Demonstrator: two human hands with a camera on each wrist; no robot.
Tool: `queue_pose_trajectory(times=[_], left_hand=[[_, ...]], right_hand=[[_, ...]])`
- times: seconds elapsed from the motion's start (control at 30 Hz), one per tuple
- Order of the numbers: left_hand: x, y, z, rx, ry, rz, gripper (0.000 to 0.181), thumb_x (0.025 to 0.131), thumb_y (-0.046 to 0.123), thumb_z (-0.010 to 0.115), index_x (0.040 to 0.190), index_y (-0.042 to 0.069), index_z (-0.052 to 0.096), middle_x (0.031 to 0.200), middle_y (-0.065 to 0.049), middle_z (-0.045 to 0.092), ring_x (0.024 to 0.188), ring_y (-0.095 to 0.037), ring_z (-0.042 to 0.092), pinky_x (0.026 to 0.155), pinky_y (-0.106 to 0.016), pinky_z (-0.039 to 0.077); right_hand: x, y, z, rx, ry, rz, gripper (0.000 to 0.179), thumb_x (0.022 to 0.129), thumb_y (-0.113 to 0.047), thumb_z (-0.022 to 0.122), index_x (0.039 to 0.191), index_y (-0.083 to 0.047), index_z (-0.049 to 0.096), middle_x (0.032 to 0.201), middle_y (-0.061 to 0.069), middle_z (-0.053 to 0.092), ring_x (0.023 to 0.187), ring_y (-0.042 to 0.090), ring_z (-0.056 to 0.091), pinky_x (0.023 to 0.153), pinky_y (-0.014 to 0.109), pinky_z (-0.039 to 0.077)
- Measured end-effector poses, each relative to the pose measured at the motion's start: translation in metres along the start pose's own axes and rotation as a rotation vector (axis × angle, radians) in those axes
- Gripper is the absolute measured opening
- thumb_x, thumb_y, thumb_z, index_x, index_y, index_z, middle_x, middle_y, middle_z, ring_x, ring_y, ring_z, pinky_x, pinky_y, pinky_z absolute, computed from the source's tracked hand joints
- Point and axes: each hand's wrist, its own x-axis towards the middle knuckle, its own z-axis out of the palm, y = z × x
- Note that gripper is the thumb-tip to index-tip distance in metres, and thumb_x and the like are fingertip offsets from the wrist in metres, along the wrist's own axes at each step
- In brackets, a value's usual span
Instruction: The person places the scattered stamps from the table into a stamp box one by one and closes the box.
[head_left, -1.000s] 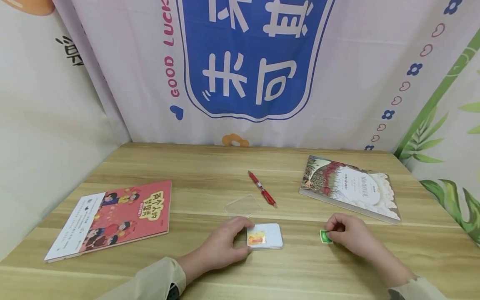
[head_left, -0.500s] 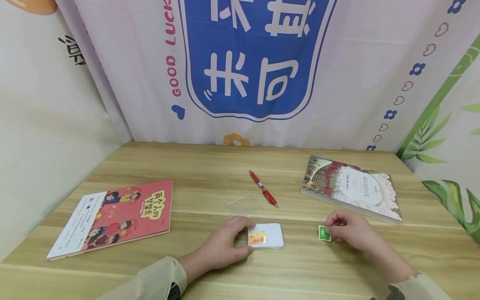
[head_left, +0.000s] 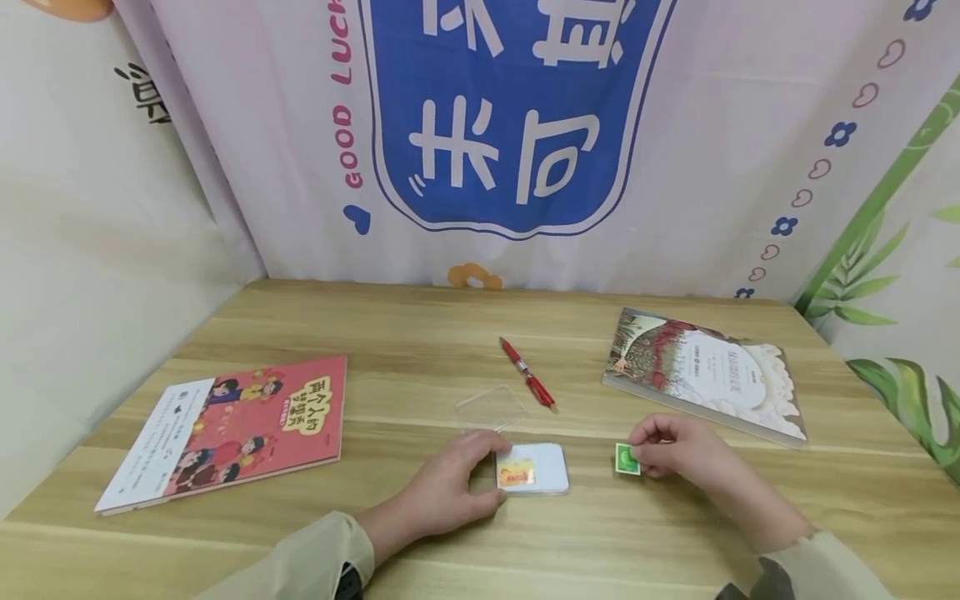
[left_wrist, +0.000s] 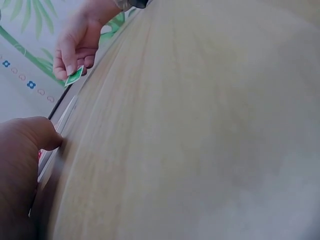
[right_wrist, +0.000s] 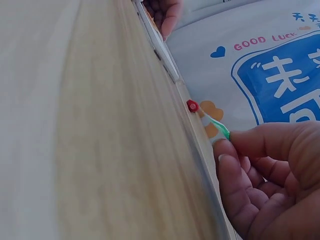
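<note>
My right hand (head_left: 682,450) pinches a small green stamp (head_left: 625,459) with a white border between thumb and forefinger. In the right wrist view the stamp (right_wrist: 220,128) shows nearly edge-on, just past the fingertips. A flat white rectangular case (head_left: 552,467) lies to the left of it, with a small yellow-orange stamp (head_left: 516,473) on its left half. My left hand (head_left: 442,483) holds the case's left end, thumb at the near corner and fingers at the far one. The left wrist view shows the left thumb (left_wrist: 42,132) low against the tabletop.
A clear plastic lid (head_left: 489,408) lies just behind the case. Beyond it is a red pen (head_left: 527,373). A red picture book (head_left: 277,417) lies at the left of the wooden table (head_left: 420,333), another book (head_left: 712,375) at the back right. A printed curtain hangs behind.
My right hand has lifted the green stamp and moved left with it, toward the case. The left hand keeps its place at the case.
</note>
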Motion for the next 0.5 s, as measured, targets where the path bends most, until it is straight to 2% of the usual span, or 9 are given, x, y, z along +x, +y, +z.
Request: queue_pose_trajectory(times=[0.27, 0.5], left_hand=[[-0.001, 0.001, -0.001, 0.008, 0.004, 0.005, 0.042, 0.079, 0.021, 0.069, 0.118, 0.014, 0.054, 0.123, 0.003, 0.053, 0.118, -0.016, 0.048, 0.101, -0.039, 0.04], [0.0, 0.0, -0.001, 0.018, -0.009, -0.002, 0.043, 0.08, 0.023, 0.067, 0.12, 0.015, 0.054, 0.125, 0.003, 0.053, 0.12, -0.016, 0.047, 0.102, -0.04, 0.039]], right_hand=[[0.008, -0.003, 0.009, 0.048, -0.066, -0.057, 0.026, 0.08, -0.006, 0.065, 0.098, 0.01, 0.056, 0.079, 0.003, 0.058, 0.069, 0.012, 0.057, 0.064, 0.025, 0.054], [0.012, -0.009, 0.018, 0.068, -0.093, -0.05, 0.024, 0.08, -0.007, 0.066, 0.097, 0.008, 0.056, 0.08, 0.004, 0.057, 0.07, 0.013, 0.057, 0.064, 0.026, 0.054]])
